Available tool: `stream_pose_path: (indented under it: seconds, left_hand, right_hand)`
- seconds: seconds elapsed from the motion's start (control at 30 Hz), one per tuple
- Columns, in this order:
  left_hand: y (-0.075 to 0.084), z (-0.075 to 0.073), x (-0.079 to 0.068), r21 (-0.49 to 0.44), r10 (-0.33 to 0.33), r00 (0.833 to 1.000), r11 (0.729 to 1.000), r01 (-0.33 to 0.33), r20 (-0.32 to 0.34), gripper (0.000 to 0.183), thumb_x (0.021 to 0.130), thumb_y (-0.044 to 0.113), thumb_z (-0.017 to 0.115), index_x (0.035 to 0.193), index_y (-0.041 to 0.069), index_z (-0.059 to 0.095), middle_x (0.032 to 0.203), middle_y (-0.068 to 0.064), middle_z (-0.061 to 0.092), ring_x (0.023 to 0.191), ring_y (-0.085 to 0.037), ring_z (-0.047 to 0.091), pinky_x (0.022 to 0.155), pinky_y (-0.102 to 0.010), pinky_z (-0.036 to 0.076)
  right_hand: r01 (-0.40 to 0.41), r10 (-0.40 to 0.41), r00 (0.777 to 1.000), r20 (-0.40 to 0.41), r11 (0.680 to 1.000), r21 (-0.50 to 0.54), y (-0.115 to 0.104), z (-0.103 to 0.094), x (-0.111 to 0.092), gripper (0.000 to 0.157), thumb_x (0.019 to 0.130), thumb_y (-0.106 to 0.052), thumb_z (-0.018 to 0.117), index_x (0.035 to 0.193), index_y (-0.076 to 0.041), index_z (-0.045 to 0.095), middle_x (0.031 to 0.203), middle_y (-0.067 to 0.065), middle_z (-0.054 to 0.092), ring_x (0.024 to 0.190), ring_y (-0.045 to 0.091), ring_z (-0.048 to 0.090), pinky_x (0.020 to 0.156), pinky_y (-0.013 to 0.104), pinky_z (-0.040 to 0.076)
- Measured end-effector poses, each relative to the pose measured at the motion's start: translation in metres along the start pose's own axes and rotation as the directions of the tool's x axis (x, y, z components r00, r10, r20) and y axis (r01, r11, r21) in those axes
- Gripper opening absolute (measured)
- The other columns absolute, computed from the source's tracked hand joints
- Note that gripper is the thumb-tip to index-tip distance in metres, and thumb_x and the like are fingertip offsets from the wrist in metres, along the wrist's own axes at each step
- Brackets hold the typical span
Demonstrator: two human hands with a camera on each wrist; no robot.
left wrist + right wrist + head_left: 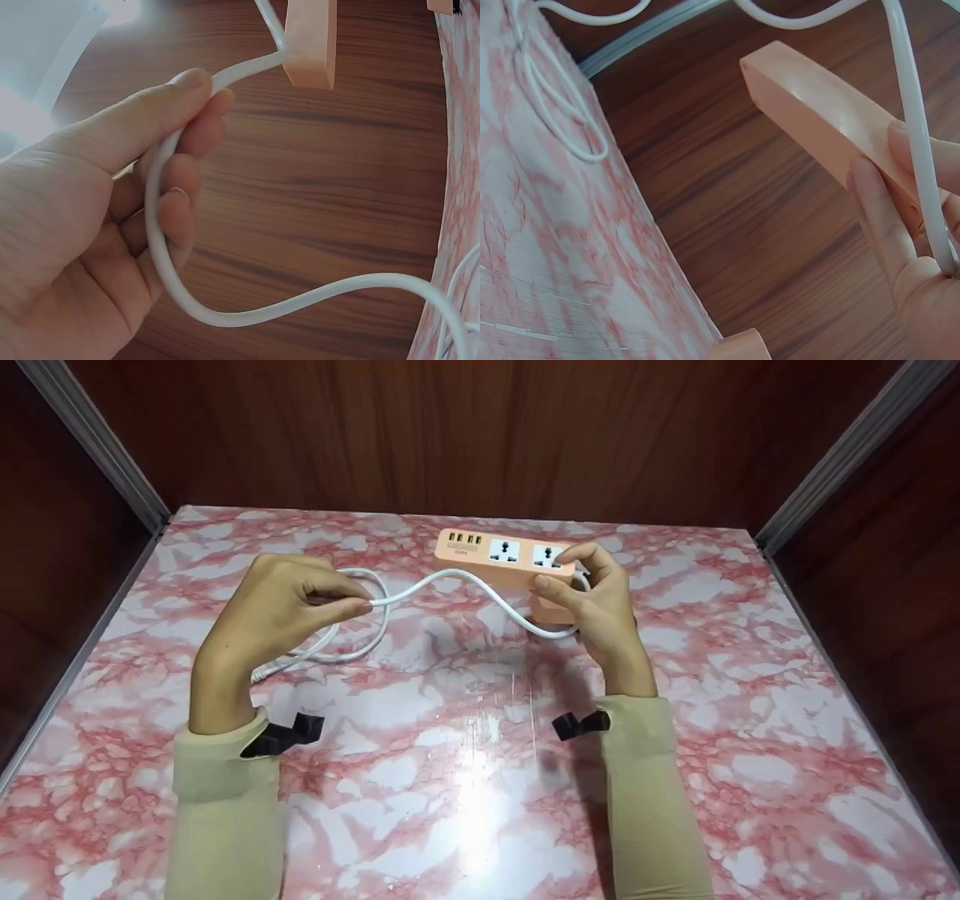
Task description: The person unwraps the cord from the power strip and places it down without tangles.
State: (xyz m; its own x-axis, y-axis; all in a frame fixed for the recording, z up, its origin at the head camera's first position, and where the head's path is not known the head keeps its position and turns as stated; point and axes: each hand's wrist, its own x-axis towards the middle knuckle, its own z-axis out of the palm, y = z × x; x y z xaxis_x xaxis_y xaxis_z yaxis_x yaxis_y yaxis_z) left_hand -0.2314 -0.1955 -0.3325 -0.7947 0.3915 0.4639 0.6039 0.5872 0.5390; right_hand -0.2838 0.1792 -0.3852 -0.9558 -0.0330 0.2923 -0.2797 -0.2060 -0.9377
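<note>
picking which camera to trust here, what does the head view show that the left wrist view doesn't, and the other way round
Only the head view shows the right hand gripping the power strip, the sockets and ports on its face, and the sleeves.

Only the left wrist view shows the palm side of the left hand, with the white cable passing across its curled fingers.

Both show that hand pinching the cable, part of the strip, the marbled table and the wood-grain panel.
</note>
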Motion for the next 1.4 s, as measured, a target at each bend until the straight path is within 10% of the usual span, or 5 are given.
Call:
stream_pose_path:
  seconds: [0.7, 0.97, 1.4]
  left_hand:
    - [-0.034, -0.009, -0.001, 0.192, 0.012, 0.959, 0.979, -0.069, 0.284, 0.006, 0.091, 0.014, 0.086, 0.095, 0.017, 0.087, 0.090, 0.008, 0.078, 0.083, -0.012, 0.069, 0.076, -0.036, 0.054]
    - [-0.053, -0.021, 0.002, 0.266, 0.044, 0.922, 0.951, -0.156, 0.384, 0.009, 0.085, 0.012, 0.090, 0.091, 0.018, 0.086, 0.087, 0.009, 0.077, 0.086, -0.016, 0.066, 0.078, -0.041, 0.052]
    - [-0.093, -0.024, -0.012, 0.294, -0.012, 0.898, 0.947, -0.131, 0.440, 0.010, 0.084, 0.010, 0.090, 0.091, 0.016, 0.086, 0.087, 0.007, 0.079, 0.090, -0.020, 0.061, 0.083, -0.044, 0.048]
  right_hand:
    - [-0.010, 0.007, 0.999, -0.034, 0.997, -0.082, 0.005, 0.011, 0.000, 0.035, 0.082, 0.004, 0.089, 0.105, -0.008, 0.064, 0.125, 0.017, 0.059, 0.114, 0.034, 0.067, 0.086, 0.037, 0.062]
    - [-0.007, 0.006, 1.000, -0.005, 0.984, -0.175, 0.016, 0.030, -0.004, 0.035, 0.082, 0.009, 0.086, 0.104, -0.005, 0.063, 0.130, 0.016, 0.061, 0.084, 0.020, 0.069, 0.059, 0.022, 0.054]
    - [-0.013, -0.015, 0.997, -0.078, 0.942, -0.335, 0.055, 0.075, 0.020, 0.035, 0.078, 0.004, 0.092, 0.101, -0.007, 0.067, 0.112, 0.004, 0.064, 0.069, 0.006, 0.053, 0.058, 0.018, 0.045]
